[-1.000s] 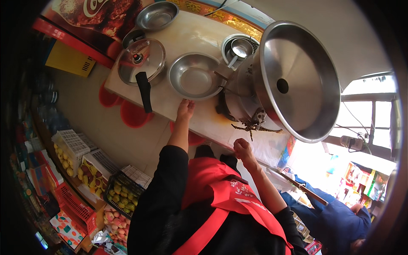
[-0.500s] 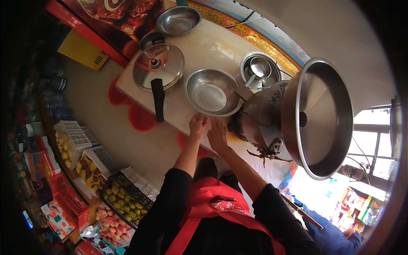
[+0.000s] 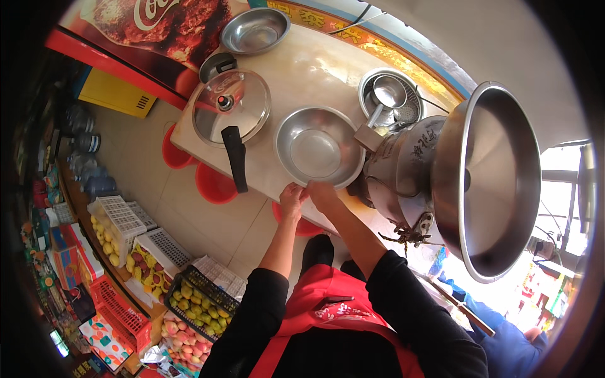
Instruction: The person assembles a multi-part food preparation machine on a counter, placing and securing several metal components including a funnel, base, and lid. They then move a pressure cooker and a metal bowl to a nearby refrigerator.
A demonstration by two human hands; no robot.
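Note:
A wide steel bowl [image 3: 314,154] stands near the table's front edge. At its near rim my left hand [image 3: 292,200] and my right hand [image 3: 323,196] are side by side, their fingertips close together. Both look closed, fingers curled. Anything between them is hidden or too small to make out. Right of the bowl is a metal machine [image 3: 394,167] topped by a broad steel pan [image 3: 488,183]. Behind the bowl, a steel ladle [image 3: 389,92] rests in a perforated bowl [image 3: 411,108]. A transparent lid [image 3: 242,94] lies on the table at left, beside a black handle [image 3: 233,156].
Another steel bowl [image 3: 255,31] sits at the table's far left. Red stools [image 3: 215,184] stand under the table edge. Crates of fruit [image 3: 200,305] line the floor at lower left. A person in blue clothing [image 3: 513,343] is at lower right, near a wooden stick [image 3: 463,309].
My right hand's fingers, stretched toward the bowl before, are now curled in beside the left hand. The whole view has shifted slightly.

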